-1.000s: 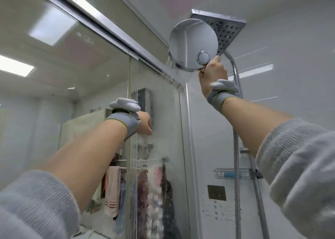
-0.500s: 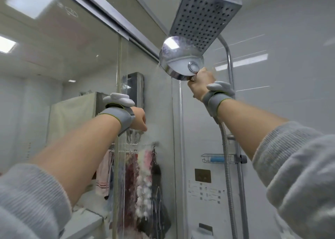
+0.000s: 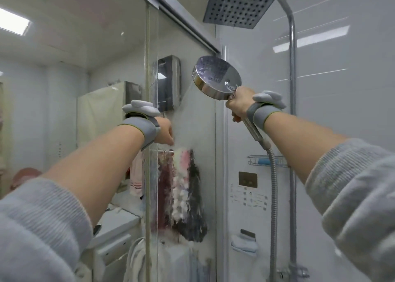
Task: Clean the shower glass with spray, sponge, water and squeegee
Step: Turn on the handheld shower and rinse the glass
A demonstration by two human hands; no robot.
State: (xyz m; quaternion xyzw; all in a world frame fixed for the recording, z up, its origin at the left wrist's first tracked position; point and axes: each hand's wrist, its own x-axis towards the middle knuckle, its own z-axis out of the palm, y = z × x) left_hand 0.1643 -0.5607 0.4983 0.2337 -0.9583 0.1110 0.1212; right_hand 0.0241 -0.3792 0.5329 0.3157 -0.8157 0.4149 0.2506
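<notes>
Two hands up: right hand (image 3: 238, 105) grips shower head (image 3: 215, 77), lowered since last look, now spraying glass (image 3: 192, 121); left hand (image 3: 165, 134), grip unclear to me. Rinse moving downward.

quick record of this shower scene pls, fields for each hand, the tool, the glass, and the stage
right hand: grips the handheld shower head by its handle
left hand: fingers curled, at the shower glass; holding anything: cannot tell
tool: disc faces the glass
glass: wet, streaked
overhead rain head: not held
stage: rinsing
</notes>
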